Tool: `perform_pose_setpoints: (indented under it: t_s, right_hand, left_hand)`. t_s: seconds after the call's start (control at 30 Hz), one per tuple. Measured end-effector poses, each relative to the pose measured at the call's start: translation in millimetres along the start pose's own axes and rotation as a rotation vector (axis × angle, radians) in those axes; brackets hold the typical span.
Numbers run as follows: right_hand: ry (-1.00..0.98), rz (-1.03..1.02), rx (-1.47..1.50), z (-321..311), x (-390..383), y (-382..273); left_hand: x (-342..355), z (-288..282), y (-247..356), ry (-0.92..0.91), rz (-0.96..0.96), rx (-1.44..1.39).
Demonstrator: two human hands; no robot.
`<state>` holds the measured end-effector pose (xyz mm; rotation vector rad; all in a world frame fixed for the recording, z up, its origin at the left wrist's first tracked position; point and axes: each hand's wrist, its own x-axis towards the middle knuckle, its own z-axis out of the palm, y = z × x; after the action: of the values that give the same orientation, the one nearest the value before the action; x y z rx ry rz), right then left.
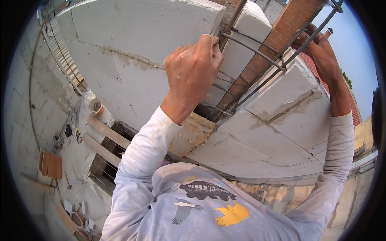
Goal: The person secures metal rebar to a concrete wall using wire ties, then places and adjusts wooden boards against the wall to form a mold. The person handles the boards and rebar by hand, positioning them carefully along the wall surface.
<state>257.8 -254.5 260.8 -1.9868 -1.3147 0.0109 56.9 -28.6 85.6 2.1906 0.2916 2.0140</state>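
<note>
My left hand (193, 72) is closed, its thumb and fingers pressed together at the end of a white block wall (140, 32), beside an upright steel bar (235, 15). Whatever it pinches is hidden by the fingers. At the upper right, my right hand (319, 50) reaches behind a rebar cage (277, 71), next to a brown wooden board (277, 38). Its fingers are bent and closed near the board's edge, partly covered by the bar; what they hold is too small to make out. Bent steel stirrups (253, 49) cross the gap between the walls.
A second block wall (281, 116) with mortar patches runs right. Far below left lies a floor with wooden planks (108, 130) over dark openings, several hollow bricks (50, 164), a bucket (60, 138) and round pots (78, 219). Red roof tiles (309, 66) show beyond the right wall.
</note>
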Motion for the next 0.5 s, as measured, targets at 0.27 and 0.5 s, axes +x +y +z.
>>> perform_pose_setpoints:
  t_s: [0.27, 0.5]
  right_hand:
    - [0.002, -0.015, 0.036, 4.3, 1.8, 1.1]
    - [-0.042, -0.13, -0.123, -6.8, 7.2, 13.9]
  left_hand:
    - [-0.7, -2.0, -3.5, 0.035, 0.053, 0.014]
    - [-4.3, 2.2, -5.1, 0.033, 0.054, 0.0]
